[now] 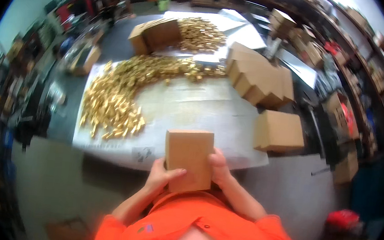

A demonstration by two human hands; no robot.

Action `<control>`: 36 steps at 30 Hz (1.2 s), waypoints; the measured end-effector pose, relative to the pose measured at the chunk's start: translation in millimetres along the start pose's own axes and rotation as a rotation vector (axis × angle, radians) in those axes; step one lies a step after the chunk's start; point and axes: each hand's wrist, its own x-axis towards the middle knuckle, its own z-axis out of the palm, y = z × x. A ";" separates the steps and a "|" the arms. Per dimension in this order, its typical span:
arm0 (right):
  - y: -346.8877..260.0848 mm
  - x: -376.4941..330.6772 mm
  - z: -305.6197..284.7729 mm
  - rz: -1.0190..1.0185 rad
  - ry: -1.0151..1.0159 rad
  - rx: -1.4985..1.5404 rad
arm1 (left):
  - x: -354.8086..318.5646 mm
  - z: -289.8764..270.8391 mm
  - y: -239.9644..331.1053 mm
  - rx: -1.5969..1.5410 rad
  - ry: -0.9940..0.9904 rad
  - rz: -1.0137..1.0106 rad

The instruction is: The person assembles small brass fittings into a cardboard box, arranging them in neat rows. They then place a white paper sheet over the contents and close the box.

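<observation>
- Brown box (189, 157): upright rectangular carton, held before the person's body at the middle of the near edge of the table (112, 38).
- Left hand (160, 176): closed around the box's lower left side, thumb across the face; the other fingers are largely hidden.
- Right hand (218, 166): pressed against the box's right side, partly closed; fingers behind it cannot be seen.
- White sheet (189, 103): covers the table's middle, reaching its near edge.
- Gold-coloured pieces (114, 108): heaped toward the table's left edge, curving toward the far side.
- Single carton (279, 131): near the table's near right corner, just beside a fanned row of cartons (260, 78).
</observation>
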 end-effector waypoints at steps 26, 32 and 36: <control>-296.0 -31.2 -103.6 -0.014 0.451 -1.312 | 145.8 154.0 61.5 0.761 -0.629 0.275; -296.4 -32.2 -131.0 -0.084 0.426 -1.292 | 184.5 167.2 98.1 0.723 -0.281 0.809; -250.9 -87.7 -99.6 -1.002 0.730 -1.668 | 247.7 186.4 97.4 0.426 -0.458 0.656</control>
